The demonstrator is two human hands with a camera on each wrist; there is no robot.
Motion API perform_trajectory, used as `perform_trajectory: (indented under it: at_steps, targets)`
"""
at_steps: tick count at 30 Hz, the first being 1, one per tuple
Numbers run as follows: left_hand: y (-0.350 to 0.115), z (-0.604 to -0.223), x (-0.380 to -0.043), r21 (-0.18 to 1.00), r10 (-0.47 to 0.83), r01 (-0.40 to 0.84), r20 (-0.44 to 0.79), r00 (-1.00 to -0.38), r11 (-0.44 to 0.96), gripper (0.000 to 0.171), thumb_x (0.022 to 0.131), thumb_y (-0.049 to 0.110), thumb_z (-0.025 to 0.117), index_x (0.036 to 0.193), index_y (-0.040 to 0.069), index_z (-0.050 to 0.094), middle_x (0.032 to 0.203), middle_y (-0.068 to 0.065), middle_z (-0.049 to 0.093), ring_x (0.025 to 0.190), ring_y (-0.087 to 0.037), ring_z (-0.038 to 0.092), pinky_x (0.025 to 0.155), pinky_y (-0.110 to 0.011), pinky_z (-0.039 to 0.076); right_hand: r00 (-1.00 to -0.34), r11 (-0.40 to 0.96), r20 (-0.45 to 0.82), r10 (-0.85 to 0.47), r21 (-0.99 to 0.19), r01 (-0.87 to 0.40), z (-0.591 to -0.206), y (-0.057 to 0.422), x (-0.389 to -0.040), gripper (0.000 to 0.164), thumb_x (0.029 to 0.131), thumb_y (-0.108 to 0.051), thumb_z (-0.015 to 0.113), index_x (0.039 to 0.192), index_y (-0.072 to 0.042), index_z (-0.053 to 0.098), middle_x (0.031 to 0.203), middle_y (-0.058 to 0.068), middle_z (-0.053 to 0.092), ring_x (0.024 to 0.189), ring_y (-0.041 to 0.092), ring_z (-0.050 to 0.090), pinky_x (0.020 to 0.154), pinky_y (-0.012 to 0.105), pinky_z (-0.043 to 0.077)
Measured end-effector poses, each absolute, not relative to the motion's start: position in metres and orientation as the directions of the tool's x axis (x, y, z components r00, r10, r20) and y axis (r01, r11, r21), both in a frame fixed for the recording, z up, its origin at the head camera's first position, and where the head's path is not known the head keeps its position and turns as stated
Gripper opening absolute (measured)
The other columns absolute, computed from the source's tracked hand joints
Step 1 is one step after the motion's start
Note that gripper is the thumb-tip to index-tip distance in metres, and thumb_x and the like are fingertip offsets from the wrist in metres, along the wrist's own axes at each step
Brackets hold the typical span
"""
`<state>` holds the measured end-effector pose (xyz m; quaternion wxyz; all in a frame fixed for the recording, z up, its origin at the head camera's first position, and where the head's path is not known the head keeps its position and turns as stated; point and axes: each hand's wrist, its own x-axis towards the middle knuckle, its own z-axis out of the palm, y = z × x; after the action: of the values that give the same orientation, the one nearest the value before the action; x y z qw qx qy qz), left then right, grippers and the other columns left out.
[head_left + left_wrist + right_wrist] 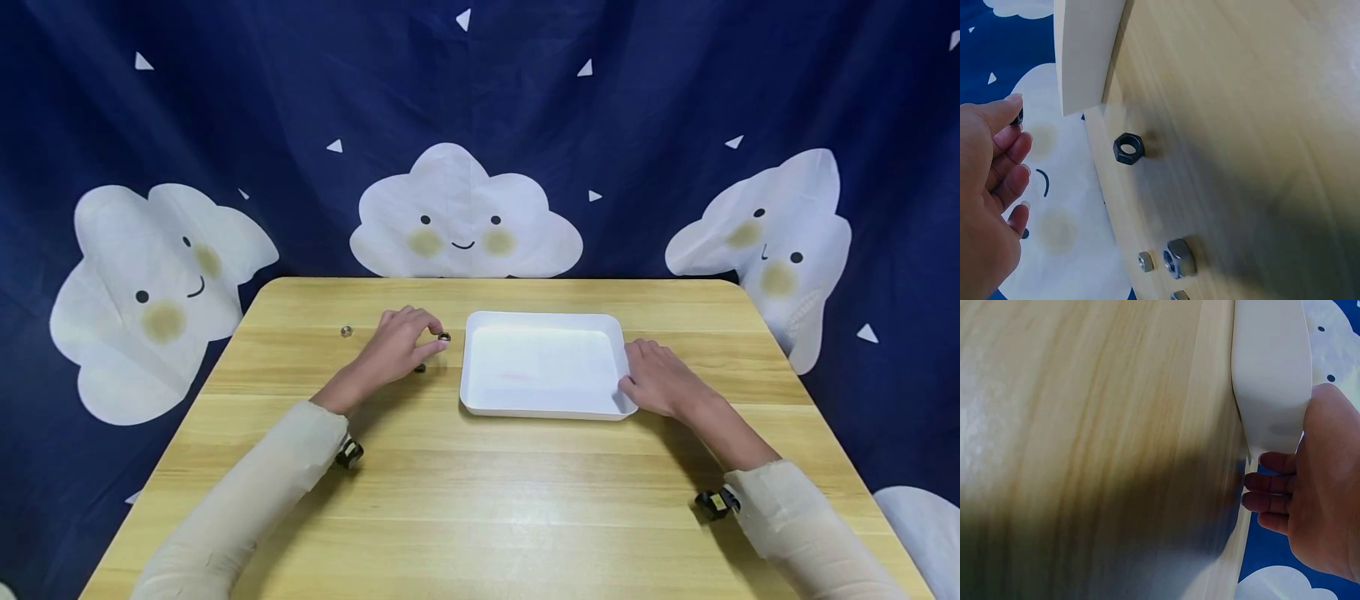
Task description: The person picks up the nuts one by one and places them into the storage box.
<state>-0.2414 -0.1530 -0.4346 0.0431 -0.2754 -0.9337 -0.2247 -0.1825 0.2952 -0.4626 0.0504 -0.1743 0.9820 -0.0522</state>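
My left hand [397, 346] pinches a small dark nut [445, 337] between thumb and forefinger, raised just left of the white tray [547, 412]. In the left wrist view that nut is mostly hidden by the fingertips. A black hex nut [1129, 149] lies on the table beneath this hand. My right hand [660, 379] grips the tray's right end, with the thumb over the rim and the other fingers along the outside. Nothing shows inside the tray.
Silver nuts lie on the wooden table [480, 517] to the left: a large one [1179, 259], a smaller one [1145, 262] and one partly cut off by the frame [1179, 295]. A dark blue curtain [480, 100] with clouds hangs behind the table's far edge.
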Motion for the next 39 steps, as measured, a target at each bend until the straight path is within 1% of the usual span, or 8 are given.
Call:
perform_trajectory:
  at_steps: [7,17,22,28,34,39]
  targets:
    - [-0.14,-0.43,-0.245,0.382,0.523,0.563,0.214,-0.825,0.733,0.029,0.1,0.036,0.07,0.112,0.01,0.071,0.117,-0.006,0.074,0.111,-0.026,0.06,0.102,-0.051,0.039,-0.932,0.933,-0.085,-0.351,-0.116,-0.341,-0.463,0.295,-0.184,0.047,0.095,-0.023,0.047,0.127,0.012,0.047,0.121,0.025,0.057,0.107,0.037,0.053,0.096,0.054,0.044]
    - [-0.121,-0.429,-0.256,0.37,0.541,0.562,0.171,-0.824,0.74,0.031,0.102,0.039,0.066,0.116,0.012,0.07,0.119,-0.003,0.073,0.113,-0.025,0.059,0.103,-0.049,0.039,-0.931,0.931,-0.08,-0.356,-0.121,-0.345,-0.464,0.295,-0.183,0.045,0.094,-0.022,0.048,0.124,0.011,0.048,0.118,0.024,0.057,0.105,0.037,0.053,0.094,0.054,0.045]
    - [-0.111,-0.426,-0.258,0.352,0.558,0.573,0.154,-0.816,0.74,0.03,0.102,0.04,0.065,0.116,0.014,0.07,0.119,-0.001,0.072,0.112,-0.022,0.058,0.104,-0.049,0.039,-0.931,0.931,-0.084,-0.355,-0.123,-0.344,-0.464,0.295,-0.184,0.046,0.094,-0.022,0.048,0.127,0.012,0.048,0.12,0.025,0.057,0.107,0.037,0.054,0.095,0.055,0.045]
    - [-0.099,-0.422,-0.261,0.329,0.584,0.599,0.157,-0.797,0.73,0.03,0.102,0.04,0.065,0.116,0.014,0.07,0.118,0.0,0.073,0.111,-0.022,0.059,0.106,-0.05,0.04,-0.933,0.932,-0.086,-0.351,-0.132,-0.338,-0.464,0.295,-0.183,0.049,0.095,-0.022,0.048,0.129,0.012,0.047,0.123,0.026,0.057,0.109,0.038,0.053,0.097,0.055,0.045]
    - [-0.087,-0.422,-0.264,0.318,0.607,0.616,0.141,-0.782,0.721,0.028,0.102,0.038,0.067,0.114,0.014,0.071,0.115,0.001,0.074,0.11,-0.021,0.059,0.104,-0.048,0.042,-0.932,0.932,-0.094,-0.35,-0.132,-0.337,-0.463,0.294,-0.183,0.049,0.095,-0.022,0.048,0.13,0.013,0.046,0.123,0.026,0.057,0.108,0.038,0.053,0.097,0.056,0.045]
    - [-0.076,-0.424,-0.267,0.278,0.634,0.639,0.123,-0.764,0.717,0.026,0.101,0.039,0.067,0.112,0.015,0.072,0.112,0.002,0.073,0.107,-0.02,0.058,0.097,-0.042,0.046,-0.932,0.932,-0.095,-0.351,-0.13,-0.338,-0.462,0.295,-0.182,0.05,0.095,-0.022,0.048,0.13,0.013,0.046,0.125,0.027,0.056,0.11,0.038,0.053,0.098,0.055,0.045]
